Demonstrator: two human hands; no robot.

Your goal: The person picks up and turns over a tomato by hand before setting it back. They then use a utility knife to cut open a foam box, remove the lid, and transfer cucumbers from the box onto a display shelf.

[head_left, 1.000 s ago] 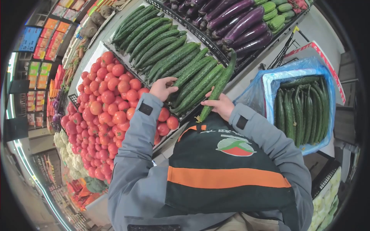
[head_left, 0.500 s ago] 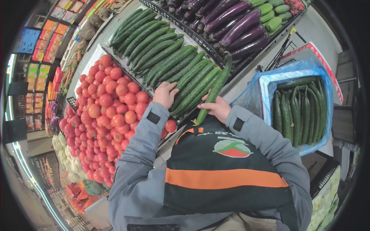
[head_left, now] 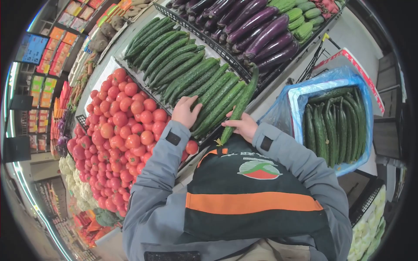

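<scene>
My right hand (head_left: 244,126) is closed around the lower part of a long green cucumber (head_left: 244,98), which slants up and away from my apron. The cucumber's blossom end, with a dried yellowish flower, points toward me. My left hand (head_left: 186,112) lies at the near edge of the displayed cucumbers (head_left: 191,71), thumb and fingers apart and touching them. Its fingertips are partly hidden among the cucumbers. These are laid side by side in rows.
Red tomatoes (head_left: 122,130) are heaped left of the cucumbers. Eggplants (head_left: 261,30) fill a black crate beyond them. At right, a foam box (head_left: 298,113) lined with blue plastic holds more cucumbers. A metal cart frame (head_left: 311,65) stands behind it.
The whole view has shifted slightly. My right hand still grips the cucumber, and my left hand stays on the display with its fingers slightly moved.
</scene>
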